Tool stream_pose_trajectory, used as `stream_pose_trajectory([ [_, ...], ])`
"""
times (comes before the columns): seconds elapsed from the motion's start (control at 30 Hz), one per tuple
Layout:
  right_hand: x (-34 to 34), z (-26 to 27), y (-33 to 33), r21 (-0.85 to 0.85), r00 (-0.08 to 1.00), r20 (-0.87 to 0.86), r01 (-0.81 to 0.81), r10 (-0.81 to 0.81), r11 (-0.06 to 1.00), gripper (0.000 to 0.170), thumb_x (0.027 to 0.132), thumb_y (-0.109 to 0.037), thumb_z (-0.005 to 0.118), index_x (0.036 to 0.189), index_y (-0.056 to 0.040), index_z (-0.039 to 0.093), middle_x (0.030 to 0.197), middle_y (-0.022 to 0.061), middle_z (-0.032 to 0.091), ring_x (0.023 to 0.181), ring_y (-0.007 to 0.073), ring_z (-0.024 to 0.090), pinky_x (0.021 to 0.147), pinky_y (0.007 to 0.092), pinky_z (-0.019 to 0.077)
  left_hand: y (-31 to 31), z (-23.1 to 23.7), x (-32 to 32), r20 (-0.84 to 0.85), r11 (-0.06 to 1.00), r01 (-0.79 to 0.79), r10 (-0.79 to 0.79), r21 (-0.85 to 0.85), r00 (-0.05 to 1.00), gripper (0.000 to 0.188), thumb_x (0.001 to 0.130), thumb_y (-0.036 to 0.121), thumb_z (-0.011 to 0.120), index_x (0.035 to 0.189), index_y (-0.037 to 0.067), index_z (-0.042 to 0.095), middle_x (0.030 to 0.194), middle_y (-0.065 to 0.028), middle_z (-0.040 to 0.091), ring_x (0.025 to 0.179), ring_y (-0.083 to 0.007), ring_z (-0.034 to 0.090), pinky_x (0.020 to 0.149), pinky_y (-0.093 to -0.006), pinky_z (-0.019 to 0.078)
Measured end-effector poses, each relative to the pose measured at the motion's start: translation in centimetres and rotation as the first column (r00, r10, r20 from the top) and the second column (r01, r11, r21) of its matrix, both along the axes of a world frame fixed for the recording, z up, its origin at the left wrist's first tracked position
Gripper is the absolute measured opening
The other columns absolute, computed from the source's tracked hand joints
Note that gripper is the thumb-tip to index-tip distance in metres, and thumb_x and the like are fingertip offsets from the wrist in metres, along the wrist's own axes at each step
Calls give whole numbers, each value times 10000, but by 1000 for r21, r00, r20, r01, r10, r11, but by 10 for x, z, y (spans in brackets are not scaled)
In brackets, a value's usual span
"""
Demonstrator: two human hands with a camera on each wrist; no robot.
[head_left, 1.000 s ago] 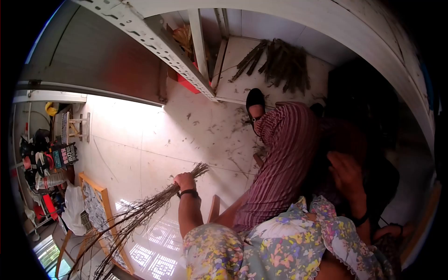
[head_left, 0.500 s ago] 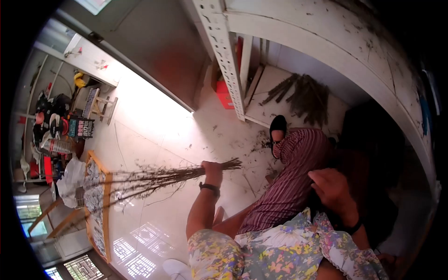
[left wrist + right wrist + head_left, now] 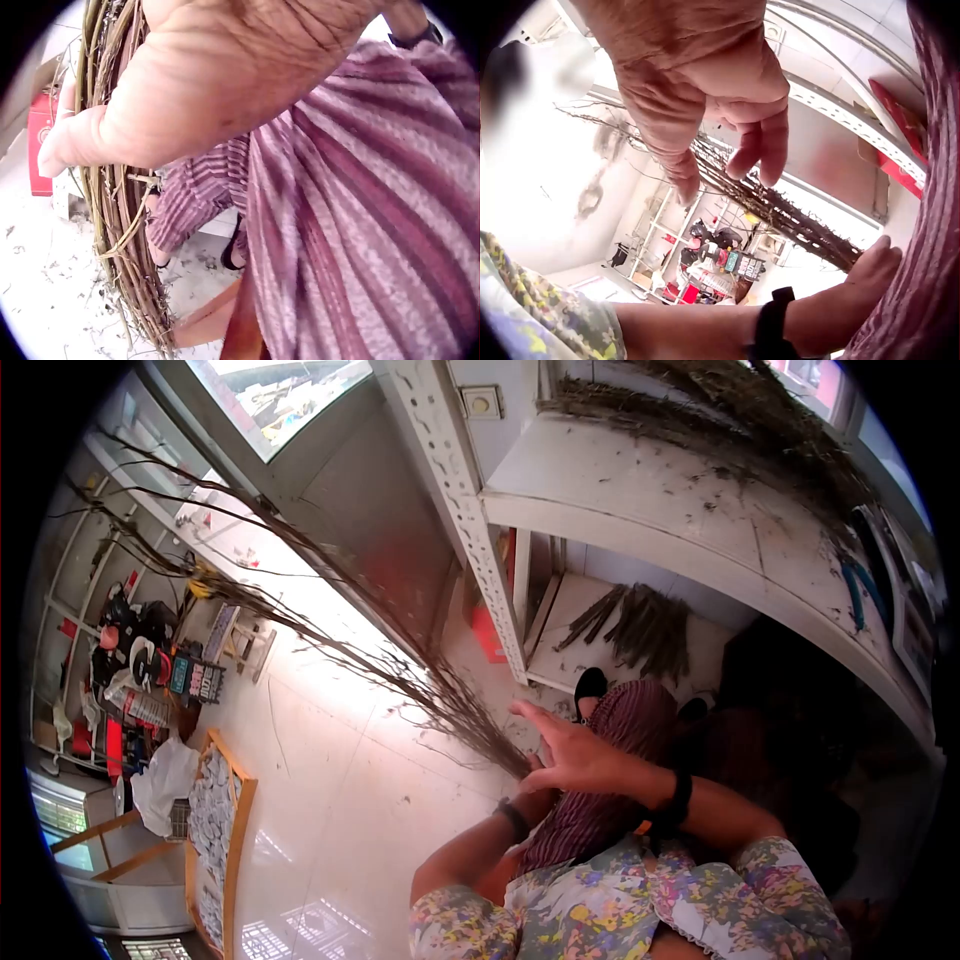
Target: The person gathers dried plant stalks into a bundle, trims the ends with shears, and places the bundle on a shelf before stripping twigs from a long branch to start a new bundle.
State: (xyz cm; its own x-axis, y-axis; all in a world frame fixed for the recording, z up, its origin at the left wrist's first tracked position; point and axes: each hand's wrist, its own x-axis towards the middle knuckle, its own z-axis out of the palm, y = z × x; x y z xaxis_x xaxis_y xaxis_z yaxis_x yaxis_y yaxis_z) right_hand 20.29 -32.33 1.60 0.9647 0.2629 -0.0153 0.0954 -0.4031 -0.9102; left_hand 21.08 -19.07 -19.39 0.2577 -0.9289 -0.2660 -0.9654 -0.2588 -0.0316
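Note:
A long bundle of thin brown twigs [image 3: 440, 710] slants across the head view, its branching tips toward the upper left. My left hand [image 3: 540, 800] grips the bundle near its butt end, close by the knee. Its thumb [image 3: 82, 139] lies across the stems in the left wrist view, and the cut ends hang below. My right hand [image 3: 590, 755] partly covers the left one in the head view. In the right wrist view its fingers [image 3: 772, 150] hang loosely bent over the twigs, holding nothing.
A white metal shelf [image 3: 640, 485] stands ahead, more dry branches [image 3: 690, 420] on top. Cut sticks [image 3: 650, 630] lie beneath it, beside a red box [image 3: 488, 632]. Leaf bits litter the tiled floor. At left are a loaded rack [image 3: 120, 690] and a wooden-framed panel [image 3: 240, 800].
My left hand has drawn in toward the knee and the twigs' tips have swung upward. My right hand has crossed left to the bundle. The head view has tilted up.

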Motion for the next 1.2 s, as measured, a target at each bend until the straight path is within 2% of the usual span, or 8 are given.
stream_pose_trajectory([
  [0.13, 7, 2, 14, 73, 994, -13, 106, -105, 992, 886, 658, -257, 747, 1352, 10, 265, 1322, 224, 413, 1180, 362, 449, 945, 361, 390, -11, -7, -9, -6, 997, 60, -60, -58, 998, 167, 796, 181, 523, 850, 138, 675, 759, -63, 653, 709, -278, 618, 691, -463, 414],
  [0.23, 11, -30, 22, 27, 973, 147, 174, -176, 984, 589, 675, -199, 726, 1140, 42, 455, 1082, 165, 540, 745, 245, 548, 697, 320, 448, -16, -9, -11, -7, 993, 87, -88, -80, 996, 168, 798, 182, 522, 856, 132, 672, 760, -67, 651, 705, -286, 616, 690, -458, 419],
  [0.43, -11, -40, 18, -10, 947, 215, 248, -240, 969, 439, 719, -185, 671, 1075, 18, 515, 972, 197, 570, 905, 377, 550, 782, 395, 452, -15, -18, -12, -26, 988, 109, -113, -112, 993, 172, 802, 183, 520, 867, 121, 667, 762, -75, 648, 696, -302, 611, 686, -450, 427],
  [0.7, -17, -105, -9, 184, 932, 167, 291, -322, 939, 284, 777, -170, 657, 943, 29, 539, 847, 196, 546, 753, 262, 545, 682, 362, 439, 27, -43, -16, -330, 945, -190, 96, -267, 939, 180, 807, 185, 518, 882, 106, 660, 764, -86, 644, 685, -323, 605, 682, -438, 438],
  [0.83, -19, -112, -14, 63, 929, 222, 291, -297, 955, 278, 769, -142, 646, 959, 25, 531, 885, 199, 548, 834, 338, 547, 721, 382, 442, 39, 23, -33, -601, 443, -825, 569, -351, 561, 185, 783, 172, 581, 916, 54, 629, 858, -129, 620, 758, -368, 584, 711, -398, 465],
  [0.9, -12, -127, -8, 114, 908, 307, 264, -286, 958, 257, 754, -116, 621, 943, 20, 514, 898, 207, 531, 881, 404, 521, 745, 413, 436, 29, 66, -35, -685, 70, -826, 522, -559, 508, 277, 706, 142, 690, 949, 29, 620, 1081, -174, 568, 968, -368, 551, 802, -402, 464],
  [1.0, -16, -102, -5, 90, 977, 168, 121, -135, 989, 233, 744, -109, 621, 902, 20, 508, 893, 191, 525, 879, 380, 537, 754, 414, 435, 17, 80, -18, -747, 188, -809, 313, -557, 586, 445, 634, 50, 728, 1056, 19, 589, 1326, -210, 400, 1212, -340, 406, 909, -381, 427],
  [1.2, -15, -107, -7, 137, 985, 134, 93, -111, 986, 313, 774, -92, 618, 1078, -34, 570, 937, 145, 600, 904, 275, 593, 787, 338, 460, 12, 48, 12, -933, 77, -930, -26, -360, 359, 336, 752, -30, 610, 1081, -45, 543, 993, -79, 598, 920, -153, 552, 851, -295, 442],
])
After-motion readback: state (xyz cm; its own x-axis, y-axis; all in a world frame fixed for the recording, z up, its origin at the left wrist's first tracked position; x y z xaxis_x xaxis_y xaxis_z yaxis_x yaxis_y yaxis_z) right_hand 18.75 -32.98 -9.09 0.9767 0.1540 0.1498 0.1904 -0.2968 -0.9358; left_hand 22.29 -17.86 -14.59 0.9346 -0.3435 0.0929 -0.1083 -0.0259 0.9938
